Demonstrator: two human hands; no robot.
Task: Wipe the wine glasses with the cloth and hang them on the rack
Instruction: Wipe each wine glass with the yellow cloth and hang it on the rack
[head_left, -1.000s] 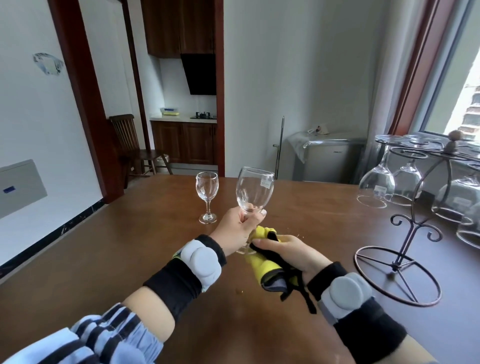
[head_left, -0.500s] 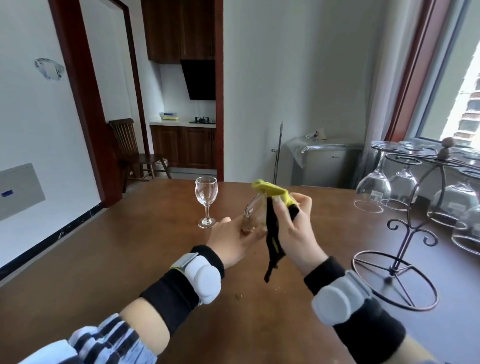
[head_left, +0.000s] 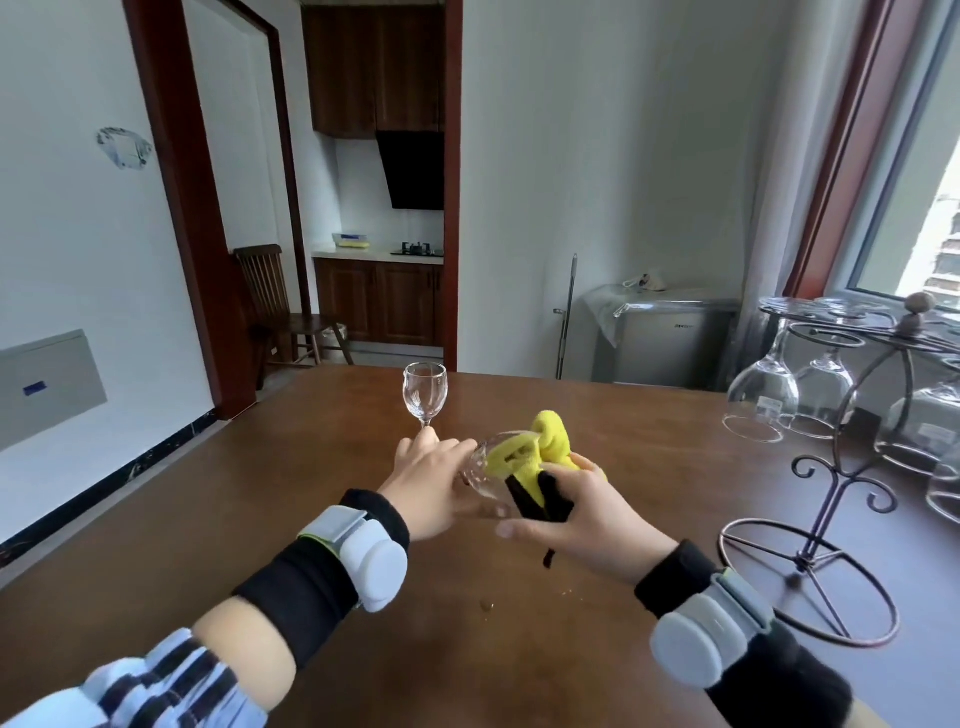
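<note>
Hands: left (head_left: 431, 483) grips glass (head_left: 480, 470), right (head_left: 582, 512) clutches cloth (head_left: 535, 457) | spare glass (head_left: 425, 397) behind | rack (head_left: 831, 519) right

A second ago the left hand (head_left: 434, 486) held the clear wine glass (head_left: 485, 470) standing up, and the right hand (head_left: 582, 514) held the yellow and black cloth (head_left: 535, 467) low beside it. Now the glass is tipped over on its side, lower down, and the cloth is pushed into its open mouth.
</note>
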